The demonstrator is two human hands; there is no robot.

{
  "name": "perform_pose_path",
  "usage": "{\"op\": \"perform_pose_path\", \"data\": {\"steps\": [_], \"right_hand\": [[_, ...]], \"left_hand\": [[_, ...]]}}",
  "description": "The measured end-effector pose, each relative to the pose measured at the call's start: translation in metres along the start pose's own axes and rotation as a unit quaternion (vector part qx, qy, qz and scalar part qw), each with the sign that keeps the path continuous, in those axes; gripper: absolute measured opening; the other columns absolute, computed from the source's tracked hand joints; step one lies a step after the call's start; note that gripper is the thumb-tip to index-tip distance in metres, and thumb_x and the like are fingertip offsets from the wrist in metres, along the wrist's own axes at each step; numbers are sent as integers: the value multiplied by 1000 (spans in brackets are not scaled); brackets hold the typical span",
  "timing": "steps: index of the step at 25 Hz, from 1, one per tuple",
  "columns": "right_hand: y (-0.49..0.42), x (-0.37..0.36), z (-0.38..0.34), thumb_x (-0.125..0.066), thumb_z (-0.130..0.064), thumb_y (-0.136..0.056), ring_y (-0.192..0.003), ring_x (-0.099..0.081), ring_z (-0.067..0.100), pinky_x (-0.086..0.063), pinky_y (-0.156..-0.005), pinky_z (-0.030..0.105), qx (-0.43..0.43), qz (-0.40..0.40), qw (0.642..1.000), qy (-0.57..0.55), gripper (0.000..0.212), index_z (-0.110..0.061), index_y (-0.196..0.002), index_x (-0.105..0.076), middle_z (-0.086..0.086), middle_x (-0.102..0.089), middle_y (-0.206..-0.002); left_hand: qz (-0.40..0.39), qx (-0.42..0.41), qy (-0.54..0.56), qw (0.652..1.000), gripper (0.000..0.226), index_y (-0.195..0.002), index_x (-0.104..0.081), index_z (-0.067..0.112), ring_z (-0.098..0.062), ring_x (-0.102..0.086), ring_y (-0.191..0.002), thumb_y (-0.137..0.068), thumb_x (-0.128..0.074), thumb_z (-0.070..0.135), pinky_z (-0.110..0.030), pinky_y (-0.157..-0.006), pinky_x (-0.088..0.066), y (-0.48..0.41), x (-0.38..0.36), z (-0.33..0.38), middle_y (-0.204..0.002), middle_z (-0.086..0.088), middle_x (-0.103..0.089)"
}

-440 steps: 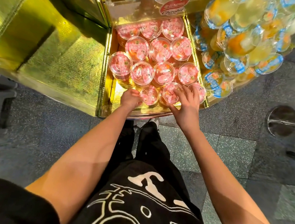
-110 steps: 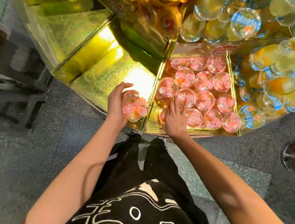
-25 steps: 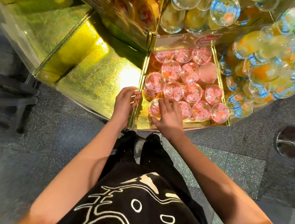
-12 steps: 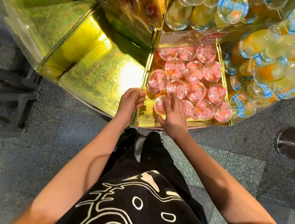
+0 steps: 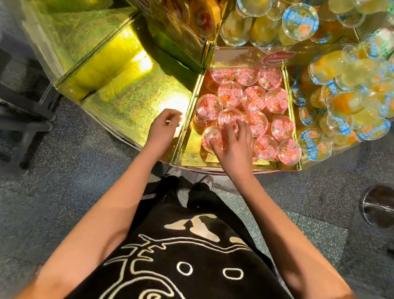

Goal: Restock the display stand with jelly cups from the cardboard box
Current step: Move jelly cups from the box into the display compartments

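Jelly cups (image 5: pixel 253 98) with pink lids are sitting in the middle compartment (image 5: pixel 195 154) of the gold display stand (image 5: pixel 64 42), head cam looking straight down at them. I count about thirteen lids on top: three at the back, three in the next row, four after that, and three I can see at the front. A few more peek out underneath. The right hand (image 5: pixel 235 145) covers part of the front row, so there could be another one hiding there. Its fingers are loosely spread and lying on the lids, thumb against the front-left cup (image 5: pixel 210 136), not really wrapped round anything. The left hand (image 5: pixel 163 127) hovers over the one bare gold compartment (image 5: pixel 129 95) next door, just beside the divider (image 5: pixel 189 115), fingers softly curled and holding nothing. The right-hand bin is piled with blue-lidded yellow cups (image 5: pixel 338 104), too jumbled to count. On the speckled floor (image 5: pixel 56 196) there's one dark stool (image 5: pixel 11 114) on the left and one round metal base (image 5: pixel 381 206) on the right.
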State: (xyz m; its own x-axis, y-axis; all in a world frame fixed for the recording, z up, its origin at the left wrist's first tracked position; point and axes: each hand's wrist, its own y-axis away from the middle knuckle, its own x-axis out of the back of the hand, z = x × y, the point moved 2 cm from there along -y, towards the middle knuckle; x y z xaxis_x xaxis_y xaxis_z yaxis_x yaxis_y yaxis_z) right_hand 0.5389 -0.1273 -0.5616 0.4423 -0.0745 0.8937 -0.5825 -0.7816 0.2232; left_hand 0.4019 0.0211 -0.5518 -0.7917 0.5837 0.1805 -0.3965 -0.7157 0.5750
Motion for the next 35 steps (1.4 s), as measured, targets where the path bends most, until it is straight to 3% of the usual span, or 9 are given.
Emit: {"op": "perform_pose_path", "data": {"steps": [4,7,10,14,20,28,35], "right_hand": [[-7,23,-20,-56,-37,-96,-148,-8,36,-8,-120,50,-59,34,996,-54,58,-14,-147,-40,19,-19,-159],[-19,37,-57,-53,-33,-98,-149,-3,36,-4,-119,47,-17,16,998,-61,56,-14,-147,-37,19,-14,-160],[-33,47,-100,-52,-32,-97,-149,-3,35,-4,-119,46,40,15,998,-50,56,-14,-148,-36,18,-12,-161],[-41,40,-159,-53,-30,-95,-149,-3,34,-6,-119,49,63,-3,997,-34,60,-17,-150,-31,18,-12,-161],[-36,-11,-271,-55,-28,-93,-149,-2,37,-10,-118,56,118,-36,992,-16,60,-21,-149,-34,10,-13,-162],[-26,-113,-510,-54,-31,-96,-148,-5,38,-12,-119,53,193,-82,978,-8,59,-25,-150,-32,6,-12,-163],[-38,-175,-662,-52,-43,-98,-149,-4,37,-14,-118,52,292,-125,948,0,57,-25,-150,-35,5,-14,-163]], "left_hand": [[43,-121,-160,979,27,-126,-58,14,-21,-53,-116,-101,-48,19,-31,-94,-42,12,28,19,-127,-7,-58],[111,-176,-324,923,40,-138,-51,20,-31,-44,-127,-99,-50,28,-44,-102,-39,30,52,23,-138,-10,-51],[195,-165,-380,889,49,-142,-48,25,-34,-38,-131,-95,-53,36,-49,-103,-36,47,78,24,-144,-8,-46],[274,-134,-398,865,54,-144,-47,27,-35,-33,-136,-93,-56,40,-49,-103,-35,61,120,20,-149,-7,-41],[290,-118,-386,868,55,-146,-42,29,-29,-27,-140,-94,-57,37,-48,-106,-31,60,221,14,-154,-3,-34],[328,-57,-410,849,56,-149,-34,31,-30,-25,-141,-97,-49,44,-52,-109,-34,61,495,-25,-157,-3,-30],[372,27,-305,876,56,-149,-33,31,-30,-22,-142,-98,-48,46,-56,-110,-32,64,624,-79,-157,-3,-27]]}}
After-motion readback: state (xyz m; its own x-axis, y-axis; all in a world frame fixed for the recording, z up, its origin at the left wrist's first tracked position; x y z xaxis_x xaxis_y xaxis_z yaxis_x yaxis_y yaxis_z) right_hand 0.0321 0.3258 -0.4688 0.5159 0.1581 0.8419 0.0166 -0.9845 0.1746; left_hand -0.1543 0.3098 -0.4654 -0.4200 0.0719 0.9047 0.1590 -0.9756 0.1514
